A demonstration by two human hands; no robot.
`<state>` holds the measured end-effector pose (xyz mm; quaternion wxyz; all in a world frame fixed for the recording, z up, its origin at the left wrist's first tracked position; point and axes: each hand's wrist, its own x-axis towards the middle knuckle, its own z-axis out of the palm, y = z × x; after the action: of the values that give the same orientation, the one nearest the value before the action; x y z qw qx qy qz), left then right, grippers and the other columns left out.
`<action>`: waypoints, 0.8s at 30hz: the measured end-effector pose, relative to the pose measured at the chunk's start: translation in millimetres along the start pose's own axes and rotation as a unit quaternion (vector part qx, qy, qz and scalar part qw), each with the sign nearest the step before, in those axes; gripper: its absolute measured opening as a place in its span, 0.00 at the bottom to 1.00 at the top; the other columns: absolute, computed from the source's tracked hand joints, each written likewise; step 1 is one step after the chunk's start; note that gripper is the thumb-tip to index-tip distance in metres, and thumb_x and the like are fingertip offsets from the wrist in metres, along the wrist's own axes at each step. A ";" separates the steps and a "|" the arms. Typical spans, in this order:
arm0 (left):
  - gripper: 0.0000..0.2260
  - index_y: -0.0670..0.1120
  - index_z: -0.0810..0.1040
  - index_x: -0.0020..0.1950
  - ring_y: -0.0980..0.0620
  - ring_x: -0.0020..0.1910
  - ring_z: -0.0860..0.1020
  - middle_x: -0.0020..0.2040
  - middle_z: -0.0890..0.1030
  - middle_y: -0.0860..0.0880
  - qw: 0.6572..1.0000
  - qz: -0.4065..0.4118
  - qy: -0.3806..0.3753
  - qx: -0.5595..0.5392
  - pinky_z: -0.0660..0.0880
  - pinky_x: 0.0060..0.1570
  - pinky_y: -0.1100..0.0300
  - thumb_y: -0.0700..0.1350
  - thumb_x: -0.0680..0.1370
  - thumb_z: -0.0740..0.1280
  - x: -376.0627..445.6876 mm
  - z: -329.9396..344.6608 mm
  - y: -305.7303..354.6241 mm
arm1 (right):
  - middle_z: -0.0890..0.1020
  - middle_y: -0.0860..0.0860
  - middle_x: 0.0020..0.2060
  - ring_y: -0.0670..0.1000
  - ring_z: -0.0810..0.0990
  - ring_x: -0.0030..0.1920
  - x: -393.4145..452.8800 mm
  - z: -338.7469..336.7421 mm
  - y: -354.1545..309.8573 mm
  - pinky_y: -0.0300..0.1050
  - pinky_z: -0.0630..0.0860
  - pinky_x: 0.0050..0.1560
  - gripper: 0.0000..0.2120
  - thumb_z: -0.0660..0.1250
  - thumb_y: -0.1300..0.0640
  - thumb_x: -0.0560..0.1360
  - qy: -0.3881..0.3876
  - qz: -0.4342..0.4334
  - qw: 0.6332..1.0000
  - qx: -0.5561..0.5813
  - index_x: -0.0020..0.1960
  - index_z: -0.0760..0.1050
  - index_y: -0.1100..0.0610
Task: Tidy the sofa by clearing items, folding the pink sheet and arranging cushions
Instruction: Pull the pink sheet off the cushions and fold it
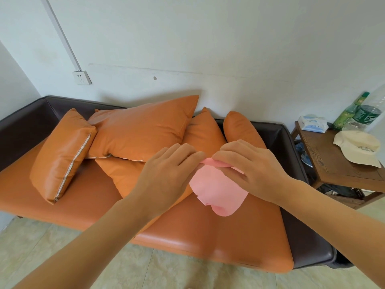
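Both hands meet in the air above the sofa seat, each pinching the top edge of the small pink sheet of soft cloth point(218, 190). The left hand point(166, 174) curls its fingers onto the edge from one side, and the right hand point(252, 170) nips the same edge between thumb and fingertips from the other, so the two grips almost touch. Held this way the cloth hangs below the hands in doubled layers, its lower corners rounded and loose; the close grips seem meant to bring two edges together for another fold, though how many layers are already stacked is hard to tell from this angle.

Beneath and beyond the hands lies the orange leather sofa with its dark brown frame point(208, 243). Past the left hand, several orange leather cushions point(141, 130) lean on one another in a heap, one long bolster-like cushion point(62, 157) tipped against the seat further out, so the arranging appears not yet done. Out past the right hand stands a brown wooden tabletop point(341, 165) beside the sofa arm, carrying a cream cap point(358, 147), a white and blue tissue pack point(312, 123) and a green glass bottle point(350, 112); these seem parked there to keep the seat free for folding.
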<state>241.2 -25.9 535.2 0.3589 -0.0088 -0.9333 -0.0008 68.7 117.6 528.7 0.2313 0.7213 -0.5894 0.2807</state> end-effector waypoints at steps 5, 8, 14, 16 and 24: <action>0.06 0.45 0.78 0.55 0.49 0.44 0.78 0.51 0.81 0.45 0.998 -0.006 0.044 -0.034 0.71 0.38 0.62 0.41 0.79 0.67 -10.3 1.5 -1.0 | 0.82 0.50 0.51 0.47 0.80 0.49 -10.3 1.6 -3.6 0.45 0.77 0.34 0.13 0.62 0.49 0.80 -0.011 0.031 0.998 0.048 0.61 0.73 0.55; 0.07 0.42 0.82 0.54 0.48 0.42 0.80 0.48 0.83 0.46 0.999 0.018 0.039 -0.033 0.76 0.37 0.57 0.39 0.77 0.69 -12.4 1.9 -2.8 | 0.82 0.51 0.50 0.47 0.80 0.49 -11.8 3.4 -2.5 0.42 0.77 0.38 0.11 0.63 0.53 0.80 -0.006 0.003 0.999 0.044 0.60 0.74 0.57; 0.11 0.48 0.76 0.62 0.55 0.37 0.75 0.49 0.81 0.51 0.995 0.075 -0.032 -0.064 0.70 0.21 0.56 0.47 0.80 0.66 -11.3 -9.4 -2.5 | 0.82 0.54 0.47 0.53 0.81 0.41 -15.9 5.6 0.6 0.45 0.77 0.38 0.12 0.70 0.66 0.74 0.073 -0.081 0.994 -0.005 0.57 0.75 0.59; 0.12 0.48 0.76 0.64 0.54 0.35 0.75 0.51 0.81 0.52 0.992 0.091 -0.057 -0.065 0.69 0.20 0.57 0.48 0.81 0.63 -11.6 -12.2 -4.2 | 0.79 0.53 0.49 0.54 0.81 0.41 -17.6 6.6 2.8 0.46 0.78 0.39 0.16 0.72 0.69 0.72 0.092 -0.100 0.991 -0.015 0.57 0.75 0.59; 0.11 0.47 0.77 0.60 0.55 0.33 0.74 0.46 0.82 0.51 0.995 0.084 0.025 -0.056 0.66 0.20 0.59 0.41 0.78 0.68 -18.3 -6.1 -2.1 | 0.81 0.52 0.45 0.50 0.80 0.39 -15.2 3.9 2.8 0.43 0.75 0.32 0.12 0.70 0.55 0.76 0.059 -0.078 0.995 0.015 0.57 0.73 0.55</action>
<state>258.8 -28.4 527.4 0.3794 -0.1077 -0.9186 -0.0231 64.2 125.4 515.6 0.2767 0.7506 -0.5121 0.3127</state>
